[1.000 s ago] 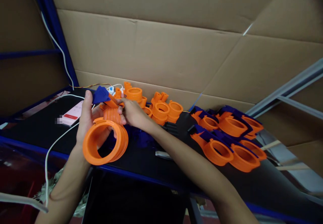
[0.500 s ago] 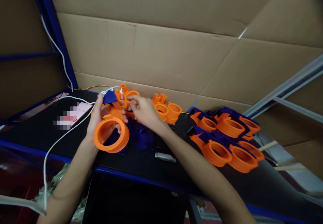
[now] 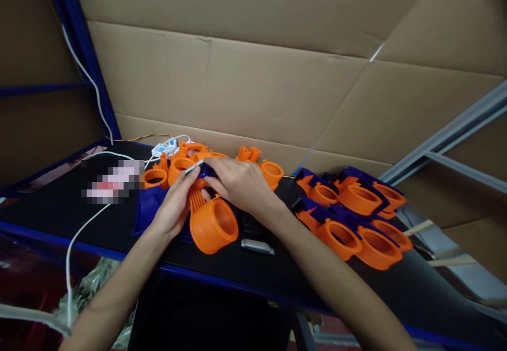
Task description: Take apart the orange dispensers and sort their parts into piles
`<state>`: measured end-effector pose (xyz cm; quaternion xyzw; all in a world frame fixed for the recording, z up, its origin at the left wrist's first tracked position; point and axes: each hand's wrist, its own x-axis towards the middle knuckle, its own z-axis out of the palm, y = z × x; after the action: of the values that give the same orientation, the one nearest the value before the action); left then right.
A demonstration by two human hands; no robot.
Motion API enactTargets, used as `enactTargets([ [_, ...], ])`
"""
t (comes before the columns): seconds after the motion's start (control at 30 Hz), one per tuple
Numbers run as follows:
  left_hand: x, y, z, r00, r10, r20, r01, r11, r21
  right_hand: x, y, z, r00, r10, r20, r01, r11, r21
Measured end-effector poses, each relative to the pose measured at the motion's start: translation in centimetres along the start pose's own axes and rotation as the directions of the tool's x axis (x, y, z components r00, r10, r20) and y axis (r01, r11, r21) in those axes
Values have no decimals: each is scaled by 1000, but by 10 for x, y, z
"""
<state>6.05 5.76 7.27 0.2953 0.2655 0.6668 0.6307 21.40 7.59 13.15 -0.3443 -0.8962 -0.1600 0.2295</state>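
"While both hands are on it, where does the orange ring piece (image 3: pixel 206 232) lie?"

"Between them, above the surface (image 3: pixel 43 198). Its long axis slopes from the dark blue part (image 3: pixel 206 171) at the far end down toward the wearer and slightly right, so the ring is the near end."

"Which hand is nearer?"

"Neither, as both touch. The left hand (image 3: pixel 174 206) is clamped on the neck side, with the ring to its right. The right hand (image 3: pixel 241 182) lies over the far end, thumb and fingers together on the blue part, so the ring sits below and left of its palm."

"So the far end matters most?"

"I'd judge so: both hands' fingertips meet there, beside a thin pale strip (image 3: pixel 194 168). Knuckles partly hide the contact, so I can't say exactly where they press."

"And farther out?"

"Blue pieces (image 3: pixel 149 207) just left of the left hand, a grey tool (image 3: pixel 257 246) right of the ring, loose orange pieces (image 3: pixel 272 174) behind, and orange-and-blue assemblies (image 3: pixel 338 241) well to the right."
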Motion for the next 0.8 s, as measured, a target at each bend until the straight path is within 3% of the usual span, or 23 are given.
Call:
enactTargets([
  [0.2,-9,-6,7,999,22,-30,-22,1000,4,-9,6,15,996,-74,-39,76,996,49],
  [0.4,-16,-3,13,995,94,-45,-90,992,93,-14,22,14,984,-159,-81,158,987,-11],
  [0.47,-17,7,10,988,131,-84,-122,987,102,-17,42,5,983,-18,-183,11,999,-37],
  [0.53,-21,21,6,971,214,-107,-200,971,132,-22,62,-5,936,205,-286,-229,972,-53],
  [0.6,-26,31,4,965,255,-55,-244,958,153,-28,70,-12,932,298,-207,-323,941,-97],
  [0.7,-31,33,4,986,156,62,-165,963,211,-37,57,-4,978,180,108,-169,980,-103],
  [0.8,-29,26,5,994,49,98,-75,955,288,-44,33,18,957,103,270,-101,995,-22],
])
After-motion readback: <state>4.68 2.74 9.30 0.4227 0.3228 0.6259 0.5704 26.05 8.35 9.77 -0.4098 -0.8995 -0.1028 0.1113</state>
